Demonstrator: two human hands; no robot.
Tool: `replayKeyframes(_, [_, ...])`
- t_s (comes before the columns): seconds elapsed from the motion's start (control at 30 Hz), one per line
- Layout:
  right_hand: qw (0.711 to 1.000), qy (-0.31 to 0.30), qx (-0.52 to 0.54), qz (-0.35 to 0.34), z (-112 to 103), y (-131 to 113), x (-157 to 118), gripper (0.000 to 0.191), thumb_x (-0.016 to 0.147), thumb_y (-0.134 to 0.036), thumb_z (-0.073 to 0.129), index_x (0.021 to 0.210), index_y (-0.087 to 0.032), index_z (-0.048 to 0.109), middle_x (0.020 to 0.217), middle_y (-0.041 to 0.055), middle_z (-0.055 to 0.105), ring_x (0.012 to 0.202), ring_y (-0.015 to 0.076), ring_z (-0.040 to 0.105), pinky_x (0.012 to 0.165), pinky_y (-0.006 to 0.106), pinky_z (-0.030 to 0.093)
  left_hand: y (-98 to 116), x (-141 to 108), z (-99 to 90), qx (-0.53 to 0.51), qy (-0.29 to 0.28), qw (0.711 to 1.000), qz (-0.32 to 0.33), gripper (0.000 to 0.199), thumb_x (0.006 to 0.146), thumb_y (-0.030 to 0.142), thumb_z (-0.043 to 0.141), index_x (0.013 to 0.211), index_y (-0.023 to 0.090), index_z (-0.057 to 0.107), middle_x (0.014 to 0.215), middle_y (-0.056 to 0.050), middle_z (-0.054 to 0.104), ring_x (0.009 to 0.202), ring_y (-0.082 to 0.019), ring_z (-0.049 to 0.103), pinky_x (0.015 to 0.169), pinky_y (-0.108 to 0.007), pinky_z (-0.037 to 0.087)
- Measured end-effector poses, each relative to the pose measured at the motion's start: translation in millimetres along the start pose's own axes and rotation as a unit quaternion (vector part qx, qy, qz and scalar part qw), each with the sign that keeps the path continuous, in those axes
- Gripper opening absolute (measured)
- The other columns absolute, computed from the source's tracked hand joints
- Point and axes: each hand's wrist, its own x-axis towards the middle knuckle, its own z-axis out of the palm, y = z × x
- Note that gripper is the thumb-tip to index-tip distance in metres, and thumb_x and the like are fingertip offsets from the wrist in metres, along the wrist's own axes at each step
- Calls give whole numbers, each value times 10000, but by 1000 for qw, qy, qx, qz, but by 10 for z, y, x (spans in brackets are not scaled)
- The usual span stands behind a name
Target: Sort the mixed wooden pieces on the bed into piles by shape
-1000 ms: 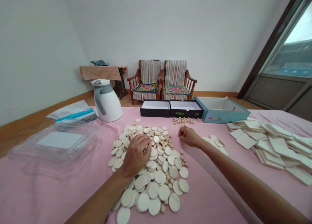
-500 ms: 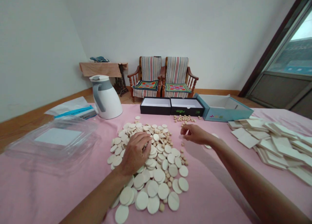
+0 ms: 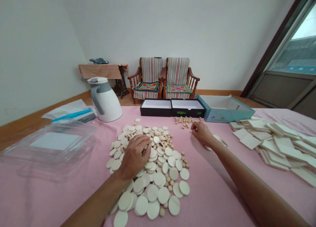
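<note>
Okay: left hand (image 3: 134,156) down on the wooden discs (image 3: 163,195), right hand (image 3: 201,133) by the small wooden pegs (image 3: 184,121)

Left hand rests palm down on top of the pile, fingers curled over the discs and half closed. Can't tell if it has hold of anything under them. The pile spreads all around that hand, thickest toward the wrist side and to its right, with discs overlapping and more pegs mixed in along the far and right edges.

Right hand is off the pile, to the right of the left hand, fingers loosely bunched and tips down near the pink cloth (image 3: 209,200). Nothing clearly held, though a peg that small could be hidden, so can't tell. The main peg cluster lies just past those fingertips. A few loose discs (image 3: 216,138) sit just beside the right hand, by its wrist.

Further right of that hand is a spread of thin pale wooden squares (image 3: 278,148), overlapping in rows. Past the fingertips are two open black boxes (image 3: 155,112) side by side and an open teal box (image 3: 227,115). Left of the left hand is a clear plastic container (image 3: 49,148), with a white thermal jug (image 3: 105,101) beyond the hand and a flat packet (image 3: 71,113) with a blue stripe beside the jug.
</note>
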Motion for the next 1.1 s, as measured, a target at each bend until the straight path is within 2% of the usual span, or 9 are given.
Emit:
replayKeyframes(0.07, [998, 49, 45, -2, 18, 64, 21, 228, 733, -25, 456, 877, -129, 600, 932, 99, 627, 769, 146, 592, 724, 252, 428, 8, 6, -6, -1, -3, 1000, -1, 147, 872, 139, 530, 936, 169, 660, 989, -84, 687, 1005, -224, 594, 917, -450, 499])
replayKeyframes(0.13, [994, 33, 101, -20, -2, 63, 12, 221, 743, -38, 457, 890, -144, 585, 961, 82, 624, 759, 130, 603, 717, 243, 444, 12, 10, -12, -1, -5, 1000, -2, 150, 869, 140, 532, 935, 174, 662, 995, -81, 688, 1010, -226, 595, 921, -448, 498])
replayKeyframes(0.2, [984, -69, 152, -55, -67, -3, -28, 185, 732, -51, 479, 845, -157, 582, 866, 42, 637, 724, 125, 609, 669, 228, 447, 12, 10, -15, -1, -6, 1000, -4, 152, 867, 139, 533, 937, 176, 664, 998, -80, 688, 1017, -228, 594, 926, -446, 496])
replayKeyframes(0.33, [932, -286, 180, -133, -223, -265, -186, 194, 696, -66, 534, 839, -158, 625, 757, 7, 641, 659, 116, 586, 574, 200, 414, 0, -7, -11, -1, -6, 1000, -4, 151, 868, 137, 536, 937, 170, 665, 996, -82, 687, 1025, -229, 590, 931, -443, 493])
replayKeyframes(0.5, [910, -347, 104, -203, -217, -549, -343, 219, 661, -53, 550, 823, -159, 652, 772, 15, 640, 662, 103, 545, 579, 191, 380, -11, -11, -3, 1, -8, 1000, -3, 147, 871, 137, 540, 943, 162, 665, 1003, -87, 682, 1026, -230, 584, 924, -450, 493])
replayKeyframes(0.67, [932, -306, 82, -174, -152, -479, -268, 196, 653, -26, 517, 747, -152, 635, 763, 30, 637, 666, 113, 545, 589, 201, 375, -1, 2, -9, -1, -8, 1000, 0, 147, 872, 136, 538, 944, 162, 663, 1002, -89, 682, 1025, -234, 584, 915, -455, 499])
replayKeyframes(0.87, [995, -91, 2, -39, -27, -54, -42, 160, 677, -21, 497, 720, -146, 587, 779, 70, 603, 735, 163, 558, 668, 253, 402, 7, 1, -11, 1, -6, 1000, 2, 149, 874, 135, 533, 941, 161, 663, 996, -88, 682, 1021, -232, 585, 921, -451, 495])
replayKeyframes(1.0, [995, 66, 73, -27, 96, 100, 8, 299, 719, -12, 446, 951, -156, 569, 972, 88, 575, 781, 149, 591, 710, 260, 443, 4, -4, -6, 0, -7, 1000, 0, 150, 873, 133, 531, 941, 155, 663, 998, -91, 681, 1020, -230, 583, 925, -448, 492])
replayKeyframes(1.1, [987, 85, 120, -65, 172, 28, 1, 242, 762, -51, 464, 951, -164, 563, 990, 86, 578, 760, 142, 595, 706, 262, 459, 2, 1, 4, -1, -9, 1000, -2, 151, 871, 130, 533, 943, 156, 663, 994, -88, 683, 1017, -229, 582, 926, -446, 489])
